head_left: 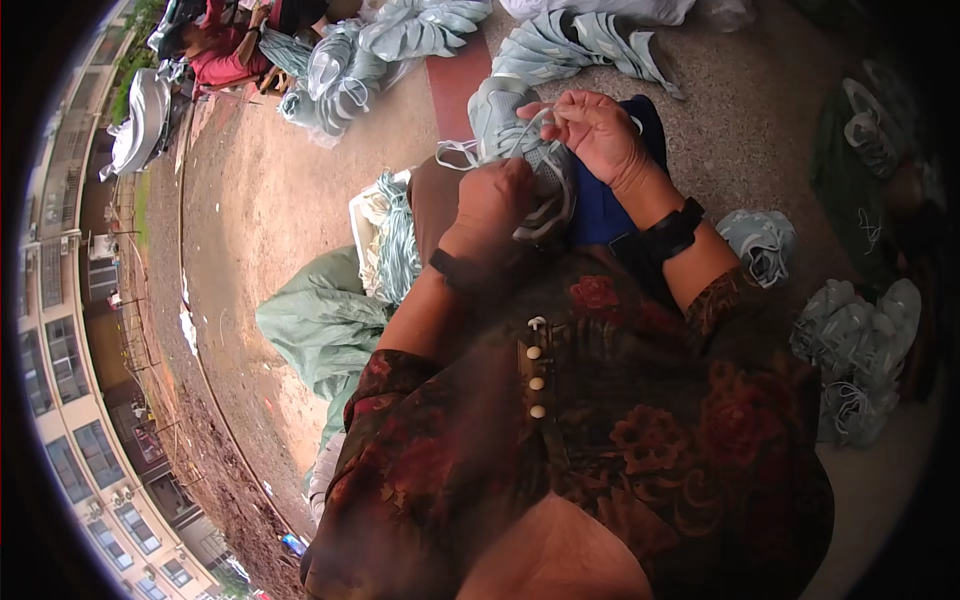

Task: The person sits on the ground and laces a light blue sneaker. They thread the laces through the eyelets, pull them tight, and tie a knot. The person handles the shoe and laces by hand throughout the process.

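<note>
From your head view, the pale grey-blue shoe upper [520, 150] lies on your lap, long axis running away from you, toe end far. Your left hand [492, 205] is closed over its near end; your right hand [598, 132] pinches the white lace [462, 152] above it.

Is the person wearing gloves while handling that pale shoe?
No, both the left hand and right hand are bare on the shoe, with dark bands at the wrists.
</note>
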`<state>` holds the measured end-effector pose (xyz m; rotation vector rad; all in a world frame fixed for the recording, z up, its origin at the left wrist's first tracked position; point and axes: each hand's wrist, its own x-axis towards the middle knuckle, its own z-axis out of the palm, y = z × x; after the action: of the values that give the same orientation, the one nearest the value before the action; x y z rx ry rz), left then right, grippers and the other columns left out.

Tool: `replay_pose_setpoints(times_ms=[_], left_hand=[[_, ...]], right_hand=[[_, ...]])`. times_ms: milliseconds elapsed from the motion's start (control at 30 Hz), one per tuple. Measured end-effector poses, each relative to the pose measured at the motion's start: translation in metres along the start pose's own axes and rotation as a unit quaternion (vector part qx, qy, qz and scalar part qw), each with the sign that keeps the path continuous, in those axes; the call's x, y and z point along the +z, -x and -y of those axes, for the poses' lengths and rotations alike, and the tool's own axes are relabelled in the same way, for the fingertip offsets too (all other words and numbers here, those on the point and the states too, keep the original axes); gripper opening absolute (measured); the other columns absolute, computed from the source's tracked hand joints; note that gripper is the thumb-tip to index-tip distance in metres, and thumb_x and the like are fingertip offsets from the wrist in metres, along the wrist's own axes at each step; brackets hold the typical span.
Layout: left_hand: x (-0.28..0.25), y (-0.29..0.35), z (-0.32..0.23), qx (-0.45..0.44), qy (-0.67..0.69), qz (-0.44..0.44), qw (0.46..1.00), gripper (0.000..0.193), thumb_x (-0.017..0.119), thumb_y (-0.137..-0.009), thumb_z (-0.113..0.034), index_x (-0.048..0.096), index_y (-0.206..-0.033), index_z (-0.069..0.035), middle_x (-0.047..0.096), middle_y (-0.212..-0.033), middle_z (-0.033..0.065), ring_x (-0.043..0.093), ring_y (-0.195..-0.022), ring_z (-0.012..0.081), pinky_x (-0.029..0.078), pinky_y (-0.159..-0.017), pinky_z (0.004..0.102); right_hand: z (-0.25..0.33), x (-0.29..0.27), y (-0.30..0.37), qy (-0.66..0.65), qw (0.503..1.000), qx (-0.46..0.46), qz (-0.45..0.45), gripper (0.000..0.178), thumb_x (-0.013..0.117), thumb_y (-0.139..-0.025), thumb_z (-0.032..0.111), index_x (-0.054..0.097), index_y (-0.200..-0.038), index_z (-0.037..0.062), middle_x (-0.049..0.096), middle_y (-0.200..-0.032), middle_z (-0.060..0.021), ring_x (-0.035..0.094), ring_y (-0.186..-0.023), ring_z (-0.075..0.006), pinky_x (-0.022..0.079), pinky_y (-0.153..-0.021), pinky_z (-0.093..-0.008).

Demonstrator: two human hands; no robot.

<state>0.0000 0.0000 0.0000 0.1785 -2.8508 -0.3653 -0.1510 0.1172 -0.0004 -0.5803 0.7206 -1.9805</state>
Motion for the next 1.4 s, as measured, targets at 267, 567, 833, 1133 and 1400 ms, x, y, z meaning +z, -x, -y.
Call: replay_pose_setpoints(times_ms=[267, 567, 833, 1133, 1400], left_hand=[[-0.019, 0.007, 0.014, -0.010, 0.061, -0.005, 0.998, 0.013, 0.059, -0.076, -0.015, 0.054, -0.066, -0.008, 0.055, -0.062, 0.0122, 0.059, -0.063, 0.0317, 0.047, -0.055, 0.0396], [-0.077, 0.151, 0.129, -0.332, -0.077, 0.108, 0.934, 0.015, 0.065, -0.076, -0.022, 0.062, -0.073, -0.008, 0.061, -0.068, 0.0154, 0.060, -0.068, 0.0341, 0.046, -0.060, 0.0412], [-0.056, 0.168, 0.130, -0.328, -0.009, 0.052, 0.943, 0.012, 0.065, -0.074, -0.021, 0.066, -0.074, -0.009, 0.063, -0.069, 0.0140, 0.061, -0.067, 0.0311, 0.047, -0.061, 0.0381], [-0.056, 0.183, 0.136, -0.302, -0.001, 0.031, 0.953, 0.012, 0.067, -0.073, -0.020, 0.068, -0.075, -0.008, 0.063, -0.070, 0.0132, 0.062, -0.067, 0.0301, 0.048, -0.062, 0.0370], [-0.051, 0.147, 0.104, -0.394, 0.666, 0.027, 0.632, 0.020, 0.061, -0.086, -0.024, 0.055, -0.077, -0.008, 0.048, -0.057, -0.0052, 0.040, -0.045, 0.0050, 0.028, -0.042, 0.0195]], right_hand=[[0.006, -0.018, 0.014, 0.043, 0.998, 0.025, -0.029, 0.017, 0.049, -0.085, 0.009, 0.046, -0.069, 0.0059, 0.047, -0.068, -0.0025, 0.045, -0.061, -0.0125, 0.038, -0.060, -0.0241], [0.075, -0.107, 0.119, 0.461, 0.868, 0.012, -0.186, 0.018, 0.050, -0.082, 0.007, 0.043, -0.066, 0.0082, 0.039, -0.061, 0.0026, 0.037, -0.055, -0.0068, 0.032, -0.050, -0.0242], [0.088, -0.093, 0.123, 0.775, 0.629, -0.033, -0.054, 0.009, 0.060, -0.073, 0.002, 0.051, -0.071, -0.0008, 0.050, -0.067, -0.0173, 0.052, -0.065, -0.0333, 0.042, -0.059, -0.0367], [0.113, -0.085, 0.132, 0.894, 0.428, -0.130, -0.028, 0.006, 0.062, -0.072, 0.004, 0.056, -0.073, 0.0032, 0.049, -0.070, -0.0140, 0.051, -0.066, -0.0356, 0.041, -0.057, -0.0409], [0.110, -0.099, 0.100, 0.350, 0.875, 0.127, -0.310, 0.016, 0.055, -0.078, 0.003, 0.050, -0.063, 0.0064, 0.044, -0.057, 0.0011, 0.043, -0.047, -0.0101, 0.033, -0.044, -0.0266]])
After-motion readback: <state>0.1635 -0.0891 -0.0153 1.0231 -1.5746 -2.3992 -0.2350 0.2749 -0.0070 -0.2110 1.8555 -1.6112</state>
